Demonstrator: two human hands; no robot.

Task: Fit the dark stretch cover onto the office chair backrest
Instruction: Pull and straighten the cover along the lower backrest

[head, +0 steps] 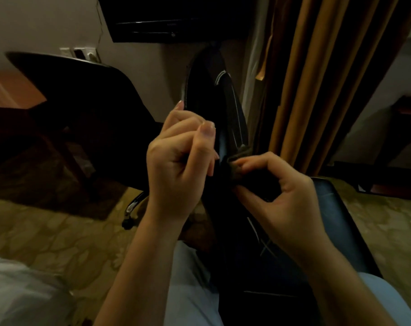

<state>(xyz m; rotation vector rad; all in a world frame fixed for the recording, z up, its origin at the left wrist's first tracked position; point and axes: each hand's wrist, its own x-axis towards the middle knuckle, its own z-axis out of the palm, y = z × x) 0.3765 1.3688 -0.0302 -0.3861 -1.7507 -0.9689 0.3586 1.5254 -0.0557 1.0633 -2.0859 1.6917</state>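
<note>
left hand [176, 158]: fist closed narrow on the near edge of the dark stretch cover [225, 184], thumb on top, index tip pressed against the backrest edge.
right hand [282, 191]: thumb and fingers pinching a bunched fold of the cover, just right of the left hand; the fold sits between the two.
cover position: gathered between the hands and trailing down toward the lap. How far up it reaches is unclear, dark on dark.
backrest [213, 95]: seen edge-on, rising up and away from both hands, pale stitching along its rim. Upper part looks uncovered, my read.
step: working the cover hem along the backrest edge, early to midway, judged.
how to do it well: keep the left hand as anchor on the edge, use the right to feed the bunched fold out flat, pull evenly on both sides so the seam does not twist; stretch fabric will likely snap back if one side lets go.
below hands: lap in light trousers [190, 290], blue-black chair panel [336, 222] under the right wrist.
left of hands: second dark chair [82, 102], a caster [128, 223] on patterned carpet [47, 231].
right of hands: tan curtains [329, 78].
above hands: wall-mounted dark screen [176, 17], wall outlets [82, 52].
light: dim, cover detail hard to read.
</note>
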